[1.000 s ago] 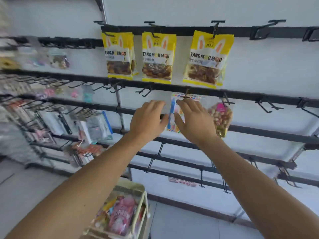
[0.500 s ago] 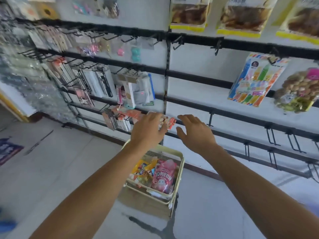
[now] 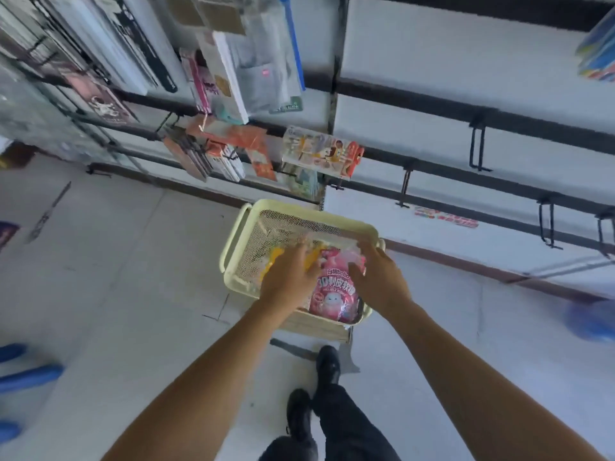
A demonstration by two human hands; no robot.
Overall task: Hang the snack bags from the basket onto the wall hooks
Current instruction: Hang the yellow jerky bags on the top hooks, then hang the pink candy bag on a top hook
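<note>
A pale yellow mesh basket (image 3: 239,227) stands on the floor below the wall rack. Inside lies a pink snack bag (image 3: 334,294) with a white cartoon face, and a yellow bag (image 3: 278,252) shows beside it. My left hand (image 3: 289,277) reaches into the basket over the yellow bag, fingers spread. My right hand (image 3: 377,277) rests at the pink bag's right edge, fingers touching it. Whether either hand grips a bag is blurred. Empty black wall hooks (image 3: 477,144) hang on the rails to the right. A striped snack bag (image 3: 599,58) hangs at the top right corner.
Packed goods (image 3: 233,74) hang on the rack's left section above the basket. My black shoes (image 3: 327,362) stand on the pale tiled floor just behind the basket. Blue blurred shapes (image 3: 30,377) lie at the left edge, and another blue shape (image 3: 595,322) at the right.
Both hands have dropped from the striped bag on its hook down into the basket. The view has tilted from the wall to the floor.
</note>
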